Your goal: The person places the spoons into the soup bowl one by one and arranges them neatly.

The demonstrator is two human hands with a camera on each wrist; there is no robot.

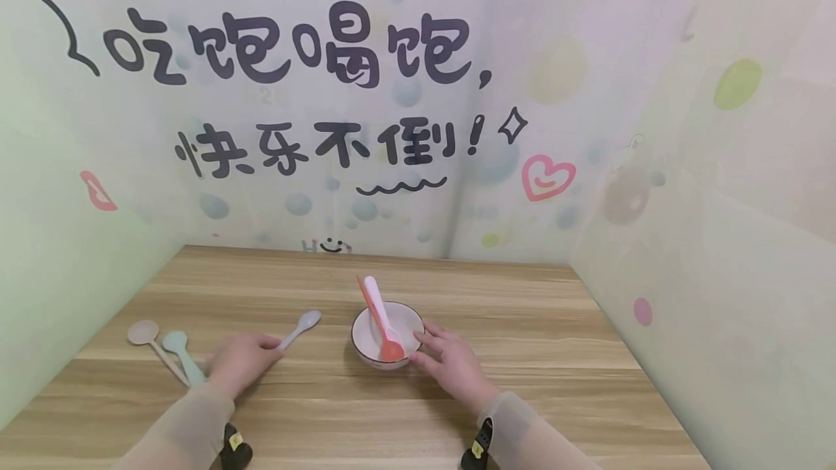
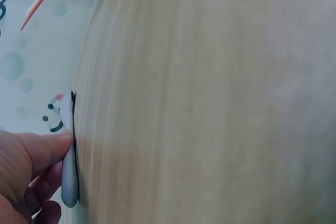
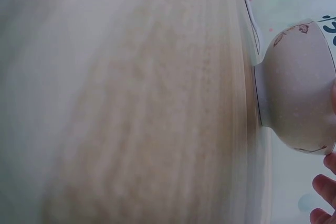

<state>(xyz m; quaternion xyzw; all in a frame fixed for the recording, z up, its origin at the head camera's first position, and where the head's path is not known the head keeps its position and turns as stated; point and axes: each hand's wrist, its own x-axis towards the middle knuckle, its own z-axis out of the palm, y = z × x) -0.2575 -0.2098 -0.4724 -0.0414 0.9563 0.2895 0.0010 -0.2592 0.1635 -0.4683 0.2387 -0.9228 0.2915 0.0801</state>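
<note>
My left hand (image 1: pixel 243 363) pinches the handle of a pale lavender spoon (image 1: pixel 305 323) between thumb and fingers. The left wrist view shows this spoon (image 2: pixel 68 179) lying along the tabletop, with my thumb on its upper side. At the table's middle stands a white bowl with a dark rim (image 1: pixel 361 355), and small printed figures mark its outside in the wrist views. A pink spoon (image 1: pixel 375 296) and a red-orange spoon (image 1: pixel 391 350) lean inside it, handles up over the far rim. My right hand (image 1: pixel 453 367) holds the bowl by its right side, fingertips at the rim.
Left of my left hand lie a beige spoon (image 1: pixel 144 332) and a mint green spoon (image 1: pixel 176 343), their handles partly hidden by that hand and sleeve. The wooden table (image 1: pixel 496 303) ends at printed walls behind and on both sides.
</note>
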